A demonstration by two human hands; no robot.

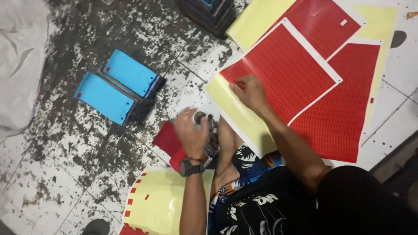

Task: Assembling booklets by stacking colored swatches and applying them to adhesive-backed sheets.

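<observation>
My left hand, with a black watch on the wrist, is curled around a small dark round object. It hovers over a red notebook lying by my knee. My right hand rests on a large red sticker sheet with a yellow backing. Its fingertips are pinched at the sheet's near left corner. What exactly they pinch is hidden by the fingers.
Two stacks of blue spiral notebooks lie on the stained tile floor to the left. More red sticker sheets lie underneath on the right. A mostly peeled yellow backing sheet lies at the bottom, a dark stack at the top, and a white sack at far left.
</observation>
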